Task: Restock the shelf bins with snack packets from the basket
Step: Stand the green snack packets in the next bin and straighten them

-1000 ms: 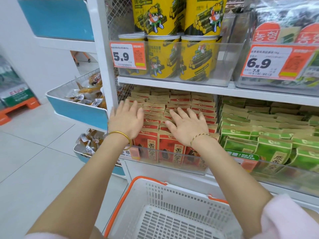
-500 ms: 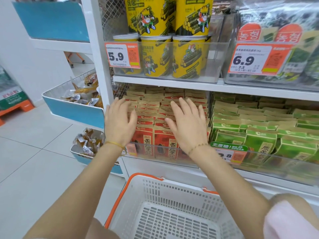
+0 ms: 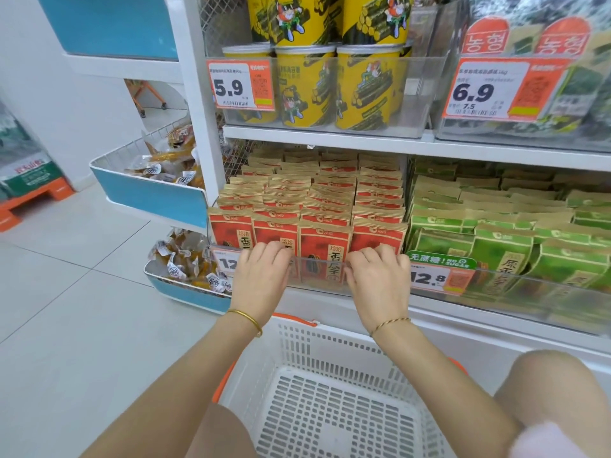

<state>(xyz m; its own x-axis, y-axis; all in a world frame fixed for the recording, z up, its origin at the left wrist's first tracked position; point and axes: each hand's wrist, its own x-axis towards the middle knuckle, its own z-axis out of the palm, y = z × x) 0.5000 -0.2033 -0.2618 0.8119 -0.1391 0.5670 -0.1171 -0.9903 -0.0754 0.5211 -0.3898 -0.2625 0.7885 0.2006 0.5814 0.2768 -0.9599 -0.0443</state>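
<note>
Closest to me the white basket (image 3: 330, 408) sits between my knees, hard against the foot of the shelf, and what I can see of its slotted floor holds no packets; its near end is cut off by the frame, so I can't vouch for that part. Just past its orange rim my left hand (image 3: 261, 276) and right hand (image 3: 377, 282) are both hooked over the front lip of the clear bin (image 3: 317, 285), fingers curled narrow over the edge, holding no packet. I judge I'm gripping the lip to square the bin or steady the front row, since that row leans against the clear wall. My fingertips are hidden behind the lip and the packets, so I can't tell whether they press the plastic or the wrappers. The red packets (image 3: 324, 239) stand upright in four files running back to the wire mesh, packed tight, so this bin looks full to me. My left hand covers most of its price tag (image 3: 226, 261). Beside it the green packets (image 3: 496, 256) fill the next bin, whose right end runs out of frame. Above, yellow tubs (image 3: 307, 90) stand in another bin, their tops cut off.
</note>
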